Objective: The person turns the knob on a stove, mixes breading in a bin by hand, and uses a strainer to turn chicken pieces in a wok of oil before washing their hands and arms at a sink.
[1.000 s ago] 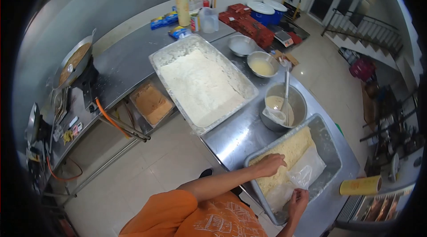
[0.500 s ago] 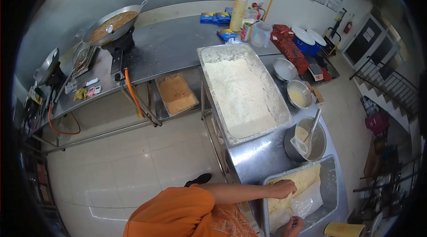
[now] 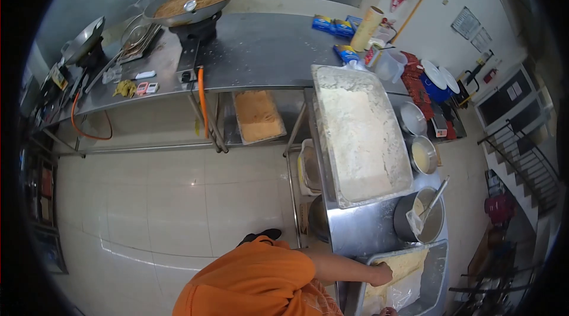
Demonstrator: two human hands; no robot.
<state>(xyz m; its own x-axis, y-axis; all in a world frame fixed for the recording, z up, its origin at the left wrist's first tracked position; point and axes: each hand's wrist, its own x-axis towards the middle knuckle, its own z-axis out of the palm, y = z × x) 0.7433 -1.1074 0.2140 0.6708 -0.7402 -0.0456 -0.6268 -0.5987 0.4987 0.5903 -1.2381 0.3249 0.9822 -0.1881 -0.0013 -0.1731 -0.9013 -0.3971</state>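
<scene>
My left hand (image 3: 382,274) is over the grey tub (image 3: 439,265) in the lower right, its fingers curled down at a pale yellow, floury-looking mass (image 3: 409,264). What the fingers hold, if anything, is hidden. Clear plastic wrap (image 3: 405,293) lies wrinkled over part of that mass, just right of the hand. Only the top of my right hand (image 3: 388,311) shows at the bottom edge, near the plastic; its fingers cannot be made out. Beyond the tub stands a deep metal pot (image 3: 405,219) with a long-handled utensil leaning in it.
A large metal tray (image 3: 338,181) of white flour sits on the steel table (image 3: 347,230). Beside it are metal bowls (image 3: 413,118), one with pale liquid. A wok (image 3: 172,20) of brown contents stands on a burner at the back left. An orange hose (image 3: 202,102) hangs from the counter.
The view has swung left, so the counter, trays and tub appear shifted right. My left hand remains at the pale mass; my right hand has mostly dropped out of the frame.
</scene>
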